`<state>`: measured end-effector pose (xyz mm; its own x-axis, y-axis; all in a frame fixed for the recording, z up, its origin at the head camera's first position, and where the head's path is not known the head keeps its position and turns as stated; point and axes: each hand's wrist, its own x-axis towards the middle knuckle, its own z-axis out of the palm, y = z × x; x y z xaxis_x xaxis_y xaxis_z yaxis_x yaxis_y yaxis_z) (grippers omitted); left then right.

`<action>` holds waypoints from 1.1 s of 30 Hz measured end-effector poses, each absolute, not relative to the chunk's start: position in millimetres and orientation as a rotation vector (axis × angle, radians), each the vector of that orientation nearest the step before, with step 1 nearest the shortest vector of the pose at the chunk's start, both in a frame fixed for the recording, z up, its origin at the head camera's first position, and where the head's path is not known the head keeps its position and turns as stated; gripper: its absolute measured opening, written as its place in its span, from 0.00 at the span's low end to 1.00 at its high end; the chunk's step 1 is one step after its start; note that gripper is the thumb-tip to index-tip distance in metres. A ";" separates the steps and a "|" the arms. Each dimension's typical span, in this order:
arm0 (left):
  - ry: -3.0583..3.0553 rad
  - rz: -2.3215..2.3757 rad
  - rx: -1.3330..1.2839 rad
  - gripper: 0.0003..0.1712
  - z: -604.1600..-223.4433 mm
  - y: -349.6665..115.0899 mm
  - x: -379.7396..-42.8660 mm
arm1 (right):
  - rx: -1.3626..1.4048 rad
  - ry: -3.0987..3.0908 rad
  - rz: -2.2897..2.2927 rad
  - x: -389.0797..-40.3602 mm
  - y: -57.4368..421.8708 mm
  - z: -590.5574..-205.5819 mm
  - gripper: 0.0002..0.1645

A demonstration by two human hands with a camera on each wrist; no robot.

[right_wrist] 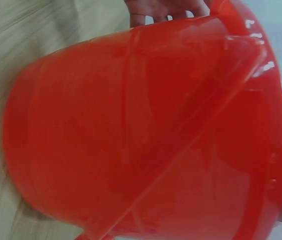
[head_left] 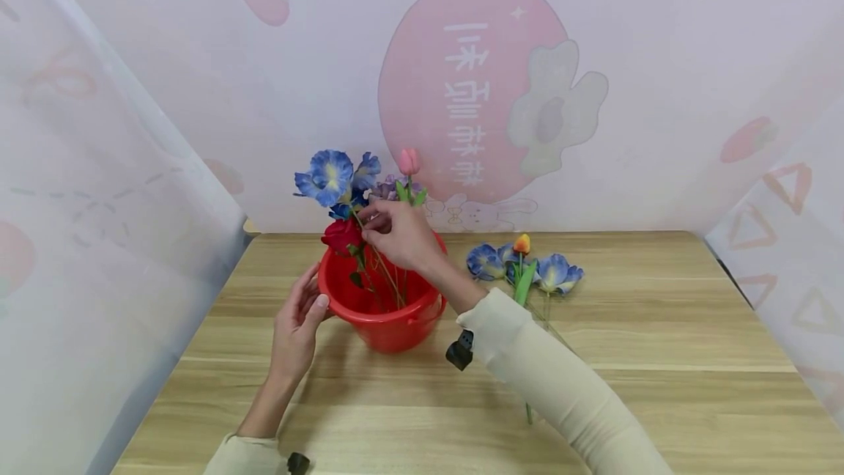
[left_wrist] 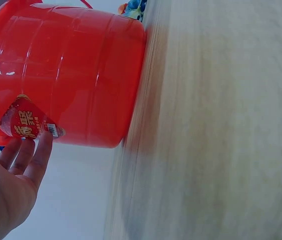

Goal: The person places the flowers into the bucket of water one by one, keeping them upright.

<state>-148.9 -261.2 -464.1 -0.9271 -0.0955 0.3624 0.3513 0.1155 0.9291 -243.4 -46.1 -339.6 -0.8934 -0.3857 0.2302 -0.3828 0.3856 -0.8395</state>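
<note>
A red plastic bucket (head_left: 389,332) stands upright on the table, holding artificial flowers. My left hand (head_left: 298,321) holds its left side, thumb at the rim; in the left wrist view the fingers (left_wrist: 40,157) touch the wall beside a label (left_wrist: 28,120). Above the opening, my right hand (head_left: 398,234) pinches the thin stem of a blue flower (head_left: 330,176) between thumb and fingers. Close by are a red rose (head_left: 342,237), a pink tulip (head_left: 409,160) and purple blossoms (head_left: 385,189), partly hidden by the right hand. The right wrist view shows mostly the bucket's wall and handle (right_wrist: 180,145).
Right of the bucket, blue flowers (head_left: 559,273) and an orange-yellow tulip (head_left: 522,243) lie on the wooden table (head_left: 659,328), their stems partly under the right forearm. A printed pale cloth (head_left: 316,57) hangs behind the table and along both sides.
</note>
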 end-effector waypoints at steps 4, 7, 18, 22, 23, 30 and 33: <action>-2.065 -1.876 -0.250 0.31 -463.9 -261.3 -149.5 | -0.729 2.635 -1.528 -246.7 -48.2 -344.0 0.16; -2.065 -1.875 -0.246 0.31 -464.0 -261.2 -149.5 | -0.714 2.644 -1.495 -248.1 -49.8 -346.8 0.16; -2.051 -1.890 -0.242 0.31 -464.7 -260.8 -149.7 | -0.719 2.689 -1.368 -249.0 -52.0 -356.6 0.16; -2.046 -1.893 -0.248 0.31 -464.7 -260.5 -149.5 | -0.707 2.682 -1.368 -248.3 -51.3 -357.6 0.16; -2.046 -1.892 -0.251 0.31 -464.5 -260.5 -149.3 | -0.698 2.679 -1.371 -247.8 -50.9 -357.4 0.16; -2.068 -1.865 -0.233 0.31 -464.9 -260.7 -149.2 | -0.667 2.681 -1.355 -239.7 -43.5 -350.1 0.20; -2.076 -1.856 -0.223 0.31 -464.6 -260.9 -148.9 | -0.669 2.664 -1.379 -234.7 -37.9 -346.1 0.22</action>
<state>-148.9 -260.9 -464.6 -0.9276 -0.1118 0.3564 0.3417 0.1312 0.9306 -234.7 -37.9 -346.1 -0.9029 -0.4076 0.1361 -0.3464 0.5030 -0.7918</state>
